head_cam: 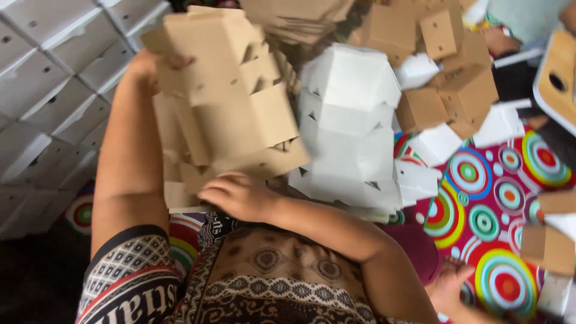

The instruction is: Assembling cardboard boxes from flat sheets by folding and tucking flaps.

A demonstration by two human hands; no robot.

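Cardboard blanks between both hands.

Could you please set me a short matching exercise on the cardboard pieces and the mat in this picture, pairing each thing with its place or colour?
Things:
1. brown cardboard blank
2. white flat stack
3. mat
4. finished white boxes

Descriptions:
A. stacked in rows at the far left
B. red with coloured rings
C. held up by the left hand at its top and the right hand at its bottom
D. lying just right of the brown blank

Pairs: 1-C, 2-D, 3-B, 4-A
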